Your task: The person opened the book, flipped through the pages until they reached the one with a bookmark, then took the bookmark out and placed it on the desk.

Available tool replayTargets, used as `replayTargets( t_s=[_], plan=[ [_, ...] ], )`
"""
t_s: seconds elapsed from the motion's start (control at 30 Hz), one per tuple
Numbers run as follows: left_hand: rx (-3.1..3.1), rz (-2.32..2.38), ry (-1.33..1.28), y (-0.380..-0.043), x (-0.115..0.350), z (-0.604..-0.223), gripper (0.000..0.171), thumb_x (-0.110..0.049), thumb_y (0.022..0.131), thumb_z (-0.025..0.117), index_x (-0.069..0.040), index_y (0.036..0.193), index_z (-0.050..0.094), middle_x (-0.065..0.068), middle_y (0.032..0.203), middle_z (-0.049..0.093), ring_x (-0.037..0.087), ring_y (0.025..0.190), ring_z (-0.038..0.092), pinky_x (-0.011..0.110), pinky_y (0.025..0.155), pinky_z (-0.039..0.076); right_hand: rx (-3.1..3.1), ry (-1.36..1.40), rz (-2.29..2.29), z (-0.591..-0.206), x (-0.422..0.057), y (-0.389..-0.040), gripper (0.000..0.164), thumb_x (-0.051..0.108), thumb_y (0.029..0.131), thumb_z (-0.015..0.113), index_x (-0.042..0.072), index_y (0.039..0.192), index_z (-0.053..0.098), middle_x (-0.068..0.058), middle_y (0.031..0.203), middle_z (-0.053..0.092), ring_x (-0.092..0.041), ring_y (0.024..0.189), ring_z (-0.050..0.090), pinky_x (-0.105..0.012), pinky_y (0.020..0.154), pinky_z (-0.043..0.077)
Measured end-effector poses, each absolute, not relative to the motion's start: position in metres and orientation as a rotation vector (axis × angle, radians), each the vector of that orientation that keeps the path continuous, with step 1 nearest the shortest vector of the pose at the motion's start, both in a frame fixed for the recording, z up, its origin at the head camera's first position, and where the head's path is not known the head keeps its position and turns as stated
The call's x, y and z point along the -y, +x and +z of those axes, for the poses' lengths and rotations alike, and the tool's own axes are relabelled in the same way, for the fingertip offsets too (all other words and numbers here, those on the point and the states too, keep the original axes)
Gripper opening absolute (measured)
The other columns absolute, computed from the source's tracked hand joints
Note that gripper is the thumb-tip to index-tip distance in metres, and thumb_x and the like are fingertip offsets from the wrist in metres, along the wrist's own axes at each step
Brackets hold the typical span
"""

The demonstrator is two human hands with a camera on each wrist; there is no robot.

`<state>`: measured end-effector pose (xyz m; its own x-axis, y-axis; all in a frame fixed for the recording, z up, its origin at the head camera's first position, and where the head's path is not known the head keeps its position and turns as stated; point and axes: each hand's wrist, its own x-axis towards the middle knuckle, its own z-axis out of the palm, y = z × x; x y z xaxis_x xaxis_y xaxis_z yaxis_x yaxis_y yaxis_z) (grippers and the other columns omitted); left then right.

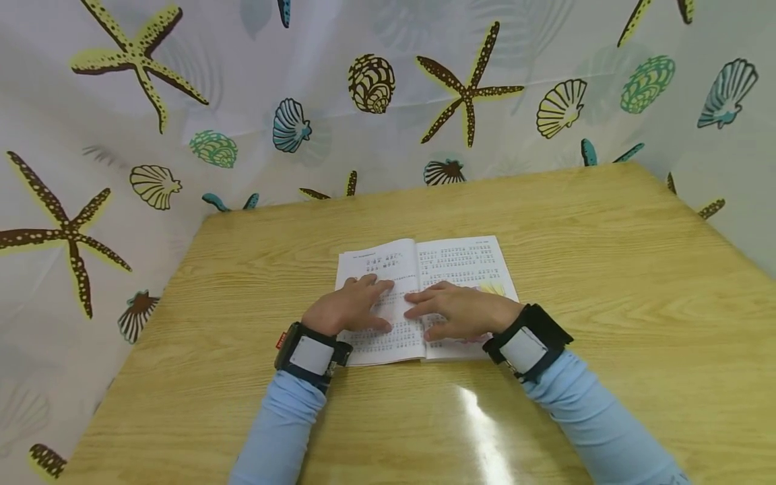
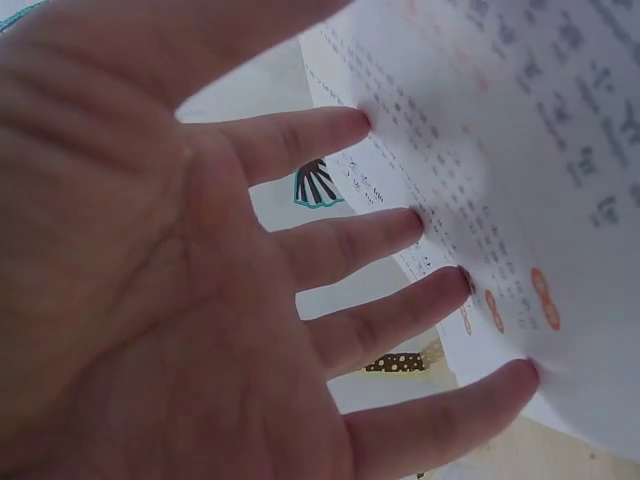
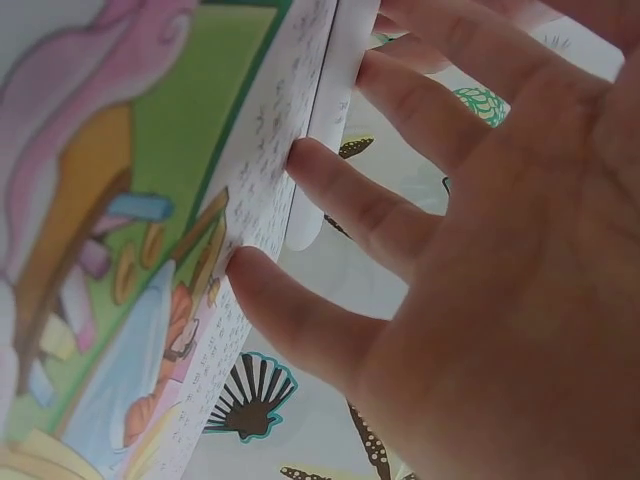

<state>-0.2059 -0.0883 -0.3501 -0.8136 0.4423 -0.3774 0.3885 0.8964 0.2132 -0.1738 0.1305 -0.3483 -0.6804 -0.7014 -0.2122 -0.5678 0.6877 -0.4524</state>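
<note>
An open book [image 1: 388,343] with printed text lies flat on the wooden table. My left hand [image 1: 350,306] rests on its left page, fingers spread and fingertips touching the paper. In the left wrist view the left hand [image 2: 200,270] has its fingers fairly straight, their tips on the printed page [image 2: 500,180]. Across the right page lies my right hand [image 1: 463,310], its fingertips near the centre fold. The right wrist view shows the right hand [image 3: 480,240] with fingers extended against the page and a coloured picture [image 3: 130,260] printed beside them. Neither hand grips anything.
The wooden table [image 1: 606,269] spreads around the book on every side. Behind it and along both sides hangs a white cloth [image 1: 388,141] printed with starfish and shells. Each wrist carries a black strap [image 1: 529,342], above light blue sleeves [image 1: 275,424].
</note>
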Motion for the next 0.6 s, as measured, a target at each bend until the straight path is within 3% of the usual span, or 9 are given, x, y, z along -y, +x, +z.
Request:
replayTargets(
  t_s=[0.13, 0.3, 0.6],
  plan=[
    [-2.631, 0.187, 0.614, -0.206, 0.089, -0.351, 0.077, -0.037, 0.093, 0.075, -0.018, 0.158, 0.039, 0.015, 0.162, 0.031, 0.042, 0.145, 0.031, 0.061, 0.106, 0.04, -2.54, -0.982, -0.501, -0.349, -0.129, -0.174, 0.049, 0.017, 0.094, 0.072, 0.009, 0.14, 0.062, -0.009, 0.158, 0.042, -0.038, 0.145, 0.034, -0.052, 0.111, 0.037],
    [-2.632, 0.207, 0.611, -0.204, 0.089, -0.351, 0.081, -0.032, 0.089, 0.08, -0.017, 0.158, 0.038, 0.015, 0.163, 0.031, 0.04, 0.146, 0.031, 0.059, 0.107, 0.04, -2.589, -0.845, -0.468, -0.349, -0.128, -0.173, 0.066, 0.009, 0.087, 0.078, 0.009, 0.148, 0.053, -0.009, 0.163, 0.033, -0.034, 0.146, 0.033, -0.044, 0.106, 0.043],
    [-2.647, 0.219, 0.628, -0.204, 0.089, -0.352, 0.085, -0.027, 0.086, 0.084, -0.016, 0.157, 0.04, 0.016, 0.162, 0.032, 0.04, 0.145, 0.032, 0.057, 0.108, 0.039, -2.712, -0.578, -0.425, -0.346, -0.167, -0.187, 0.066, 0.011, 0.084, 0.075, 0.0, 0.145, 0.053, -0.022, 0.158, 0.036, -0.045, 0.146, 0.029, -0.057, 0.115, 0.029]
  ],
)
